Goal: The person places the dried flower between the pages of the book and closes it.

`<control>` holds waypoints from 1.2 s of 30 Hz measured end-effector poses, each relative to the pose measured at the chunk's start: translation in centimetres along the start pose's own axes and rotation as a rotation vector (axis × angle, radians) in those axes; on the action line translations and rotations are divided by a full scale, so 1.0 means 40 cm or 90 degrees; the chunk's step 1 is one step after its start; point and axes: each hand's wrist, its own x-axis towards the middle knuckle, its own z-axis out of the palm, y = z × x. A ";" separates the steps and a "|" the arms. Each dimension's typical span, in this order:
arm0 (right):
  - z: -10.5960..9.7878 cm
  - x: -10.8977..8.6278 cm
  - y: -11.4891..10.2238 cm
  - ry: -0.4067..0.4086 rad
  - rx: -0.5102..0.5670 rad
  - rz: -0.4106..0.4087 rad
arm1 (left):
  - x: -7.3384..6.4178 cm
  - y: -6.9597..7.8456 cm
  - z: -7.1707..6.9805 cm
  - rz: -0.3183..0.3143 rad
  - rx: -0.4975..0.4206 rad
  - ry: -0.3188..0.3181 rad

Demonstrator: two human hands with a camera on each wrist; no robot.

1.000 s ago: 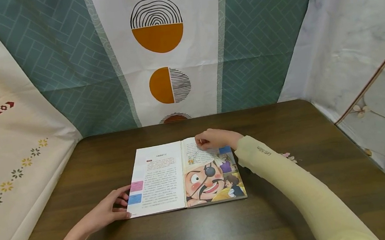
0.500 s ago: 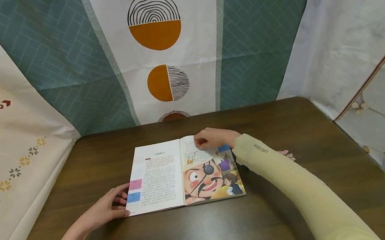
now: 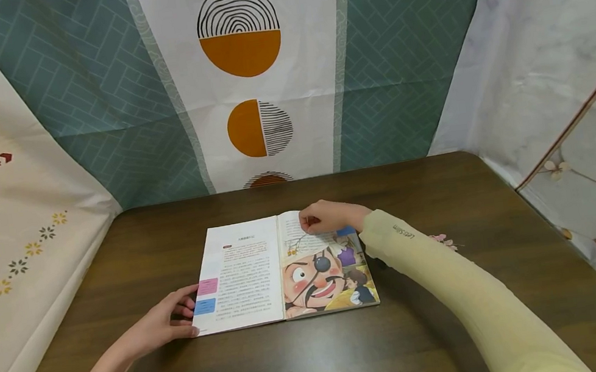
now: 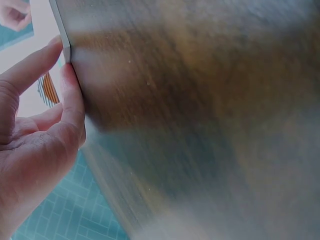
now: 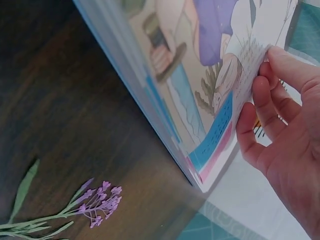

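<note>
An open picture book (image 3: 250,302) lies on the table, printed text on its left page and a cartoon pirate face on its right. My left hand (image 3: 166,324) pinches the book's near left corner; in the left wrist view the thumb and fingers (image 4: 72,95) meet at that edge. My right hand (image 3: 326,216) hovers over the upper right page with fingers curled, pinching the thin stem of a sprig (image 3: 291,252) with small orange-yellow tips. In the right wrist view, fingertips (image 5: 261,90) of that hand come together in front of the page; the sprig's held end is hidden.
A pink-purple flower sprig (image 5: 102,202) with green leaves lies on the dark wooden table (image 3: 317,355), right of the book and partly behind the right sleeve (image 3: 441,280). Patterned cloths (image 3: 398,45) hang behind the table and at both sides.
The sprig's orange tips show a little more clearly beside the right hand and sit slightly nearer the spine. Both hands keep almost the same places; the whole head view has shifted slightly.
</note>
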 end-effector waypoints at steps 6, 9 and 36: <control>0.003 0.002 -0.004 -0.001 0.016 -0.006 | -0.001 0.004 0.002 0.005 -0.006 0.001; 0.003 0.001 -0.009 0.002 0.015 0.003 | -0.001 0.003 0.002 0.005 -0.005 -0.001; -0.006 -0.005 -0.022 -0.013 -0.015 0.011 | -0.004 -0.004 0.005 0.018 -0.014 0.004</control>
